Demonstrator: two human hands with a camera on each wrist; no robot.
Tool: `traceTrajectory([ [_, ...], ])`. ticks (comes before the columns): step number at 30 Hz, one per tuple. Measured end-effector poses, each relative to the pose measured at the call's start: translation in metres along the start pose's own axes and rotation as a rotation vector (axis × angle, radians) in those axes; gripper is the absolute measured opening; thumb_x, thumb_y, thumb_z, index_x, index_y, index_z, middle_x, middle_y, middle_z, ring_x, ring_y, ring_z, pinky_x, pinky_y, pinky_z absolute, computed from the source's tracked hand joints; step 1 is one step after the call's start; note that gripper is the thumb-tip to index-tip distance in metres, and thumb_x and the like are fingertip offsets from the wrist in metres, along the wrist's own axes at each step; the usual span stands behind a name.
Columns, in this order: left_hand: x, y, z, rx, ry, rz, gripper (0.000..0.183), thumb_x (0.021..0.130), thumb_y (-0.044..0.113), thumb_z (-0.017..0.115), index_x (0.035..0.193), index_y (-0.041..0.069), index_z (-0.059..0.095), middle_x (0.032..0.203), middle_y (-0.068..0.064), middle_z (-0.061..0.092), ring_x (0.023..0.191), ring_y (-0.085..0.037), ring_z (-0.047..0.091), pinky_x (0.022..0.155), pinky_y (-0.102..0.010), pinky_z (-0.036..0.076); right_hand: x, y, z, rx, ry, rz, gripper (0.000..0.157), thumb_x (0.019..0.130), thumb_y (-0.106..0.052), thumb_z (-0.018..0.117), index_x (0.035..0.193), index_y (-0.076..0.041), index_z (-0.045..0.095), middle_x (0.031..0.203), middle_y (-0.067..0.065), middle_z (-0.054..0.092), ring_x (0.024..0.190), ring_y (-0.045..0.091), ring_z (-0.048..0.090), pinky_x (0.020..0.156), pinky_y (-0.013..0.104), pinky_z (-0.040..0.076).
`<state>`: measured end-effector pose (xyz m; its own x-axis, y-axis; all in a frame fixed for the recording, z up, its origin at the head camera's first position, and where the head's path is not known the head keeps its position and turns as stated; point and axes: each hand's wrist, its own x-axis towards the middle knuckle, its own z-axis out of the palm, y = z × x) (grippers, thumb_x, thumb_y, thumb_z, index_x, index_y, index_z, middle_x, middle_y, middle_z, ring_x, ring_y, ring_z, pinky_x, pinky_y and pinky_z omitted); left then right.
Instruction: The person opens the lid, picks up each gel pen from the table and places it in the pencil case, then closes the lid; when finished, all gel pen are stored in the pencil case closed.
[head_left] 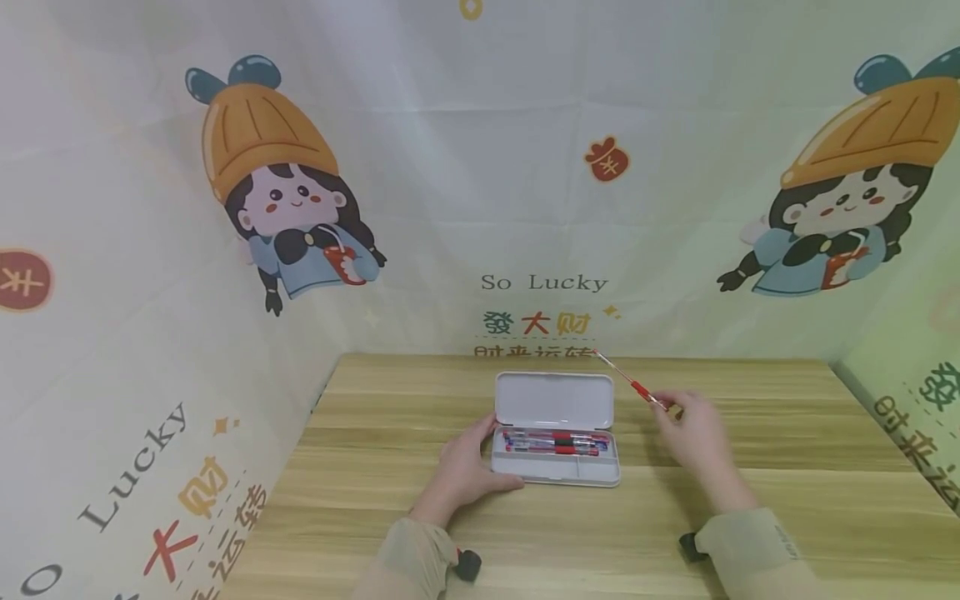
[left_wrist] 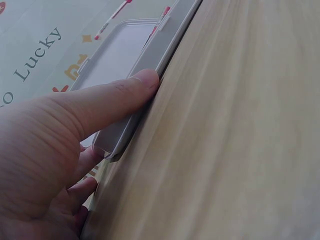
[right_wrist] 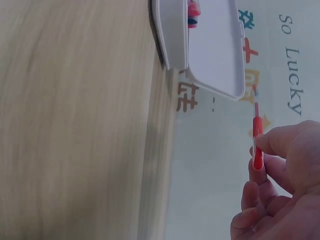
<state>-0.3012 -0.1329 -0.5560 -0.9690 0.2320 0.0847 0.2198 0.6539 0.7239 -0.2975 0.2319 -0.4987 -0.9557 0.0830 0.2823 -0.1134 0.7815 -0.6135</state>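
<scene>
A pale grey pencil case lies on the table with its lid raised at the back. Several pens with red, blue and black parts lie lengthwise in its rear compartment. My left hand grips the case's left end; in the left wrist view the thumb presses on its front edge. To the right of the lid, my right hand pinches a clear pen with a red grip between thumb and fingertips. That pen is held off the table, slanting up and left.
The wooden table runs back to a printed cloth wall, with more cloth at both sides. Two smaller front compartments of the case show bare floors. A dark wrist device sits by the left cuff, another by the right.
</scene>
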Motion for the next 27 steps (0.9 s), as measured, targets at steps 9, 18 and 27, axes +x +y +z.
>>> traceTrajectory([
  [9, 0.0, 0.001, -0.001, -0.006, -0.003, 0.001, 0.12, 0.068, 0.045, 0.105, 0.168, 0.019, 0.045, 0.165, -0.006, 0.06, 0.157, -0.038, 0.051, 0.132, -0.067, 0.036, 0.0, -0.021, 0.014, 0.002, -0.058, -0.125, 0.024, 0.106, -0.016, 0.07, 0.123, -0.004, 0.08, 0.121, 0.023, 0.074, 0.101, 0.035, 0.068, 0.083, 0.048, 0.059],
  [18, 0.0, 0.001, -0.001, -0.004, -0.006, -0.003, 0.12, 0.068, 0.045, 0.105, 0.169, 0.019, 0.044, 0.166, -0.005, 0.059, 0.158, -0.037, 0.051, 0.133, -0.068, 0.033, -0.002, -0.033, 0.03, -0.024, -0.17, -0.242, 0.019, 0.102, -0.016, 0.075, 0.118, -0.009, 0.083, 0.116, 0.016, 0.074, 0.096, 0.028, 0.067, 0.082, 0.046, 0.061],
  [27, -0.001, 0.001, -0.001, -0.001, -0.011, -0.011, 0.121, 0.069, 0.046, 0.105, 0.169, 0.017, 0.044, 0.166, -0.006, 0.06, 0.158, -0.037, 0.05, 0.134, -0.069, 0.03, -0.005, -0.034, 0.045, -0.054, -0.228, -0.348, 0.015, 0.101, -0.015, 0.077, 0.114, -0.012, 0.084, 0.108, 0.006, 0.075, 0.1, 0.023, 0.067, 0.088, 0.047, 0.06],
])
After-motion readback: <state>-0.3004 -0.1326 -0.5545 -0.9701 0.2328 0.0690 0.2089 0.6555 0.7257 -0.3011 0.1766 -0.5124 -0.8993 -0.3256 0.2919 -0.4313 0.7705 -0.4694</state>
